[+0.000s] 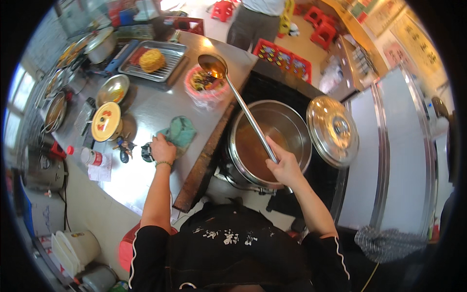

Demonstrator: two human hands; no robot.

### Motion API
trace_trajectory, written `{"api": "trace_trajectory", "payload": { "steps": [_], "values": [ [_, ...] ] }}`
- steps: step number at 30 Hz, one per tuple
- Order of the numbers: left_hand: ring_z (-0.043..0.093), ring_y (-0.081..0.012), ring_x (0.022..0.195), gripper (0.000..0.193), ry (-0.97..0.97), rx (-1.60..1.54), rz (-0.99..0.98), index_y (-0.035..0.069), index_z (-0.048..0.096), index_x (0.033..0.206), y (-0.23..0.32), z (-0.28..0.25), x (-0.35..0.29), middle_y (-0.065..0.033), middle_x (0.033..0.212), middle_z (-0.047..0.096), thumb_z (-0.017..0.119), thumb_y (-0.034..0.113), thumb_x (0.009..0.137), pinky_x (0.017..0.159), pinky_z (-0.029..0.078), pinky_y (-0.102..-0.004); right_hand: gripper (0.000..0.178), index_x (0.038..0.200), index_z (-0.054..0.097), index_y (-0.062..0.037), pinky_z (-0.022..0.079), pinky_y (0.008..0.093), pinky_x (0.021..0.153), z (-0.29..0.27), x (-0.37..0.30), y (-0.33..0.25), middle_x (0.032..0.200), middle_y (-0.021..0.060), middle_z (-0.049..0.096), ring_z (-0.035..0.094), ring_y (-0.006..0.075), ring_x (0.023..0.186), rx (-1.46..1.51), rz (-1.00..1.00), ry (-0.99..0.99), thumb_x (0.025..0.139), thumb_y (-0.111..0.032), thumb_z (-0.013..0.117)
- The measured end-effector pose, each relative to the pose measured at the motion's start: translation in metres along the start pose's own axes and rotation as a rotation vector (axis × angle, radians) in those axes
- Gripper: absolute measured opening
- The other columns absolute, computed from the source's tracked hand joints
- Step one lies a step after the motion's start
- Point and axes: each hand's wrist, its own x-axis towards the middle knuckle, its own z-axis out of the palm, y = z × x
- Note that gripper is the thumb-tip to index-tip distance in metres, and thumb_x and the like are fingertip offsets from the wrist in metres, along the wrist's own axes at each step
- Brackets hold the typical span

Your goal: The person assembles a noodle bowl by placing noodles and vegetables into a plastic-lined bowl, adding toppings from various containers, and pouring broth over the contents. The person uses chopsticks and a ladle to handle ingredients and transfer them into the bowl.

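My right hand (pixel 283 166) is closed around the long handle of a steel ladle (pixel 250 118). The ladle's bowl reaches far left, over a pink container lined with a clear bag (pixel 206 96) that holds dark and yellowish food bits. Amber liquid shows in the ladle. Below the handle stands a large steel pot (pixel 236 148) of brown broth. My left hand (pixel 164 149) rests on the steel table beside a crumpled green cloth (pixel 181 130), its fingers at the cloth's near edge. A small black item (pixel 147 152) lies against that hand; its fingertips are hidden.
A steel lid (pixel 332 130) leans right of the pot. Left on the table are a yellow lidded container (pixel 106 121), a metal bowl (pixel 113 91), a bottle (pixel 92 156) and a rack tray (pixel 170 65) with a yellow noodle-like mound (pixel 152 60). A person (pixel 253 27) stands beyond a red crate (pixel 282 61).
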Motion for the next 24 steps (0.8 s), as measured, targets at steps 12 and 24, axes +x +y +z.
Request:
{"api": "trace_trajectory", "payload": {
  "steps": [12,24],
  "values": [
    [0.056,-0.043,0.104,0.03,-0.105,0.124,-0.014,0.003,0.051,0.108,0.016,-0.003,-0.002,-0.0218,0.11,0.055,0.059,0.007,0.08,0.085,0.048,-0.056,0.064,0.143,0.044,-0.0023,0.038,0.0225,0.037,-0.055,-0.095,0.083,0.061,0.001,0.052,0.046,0.0079,0.042,0.551,0.734,0.0,0.08,0.004,0.059],
    [0.055,-0.0451,0.107,0.031,-0.135,0.203,-0.023,0.0,0.05,0.111,0.024,0.0,-0.001,-0.0247,0.115,0.054,0.057,0.007,0.081,0.093,0.046,-0.0522,0.046,0.127,0.051,-0.0012,0.039,0.0276,0.037,0.041,-0.038,0.21,0.063,0.0034,0.054,0.05,0.0121,0.043,0.642,0.883,0.068,0.082,0.0,0.059]
  ]
}}
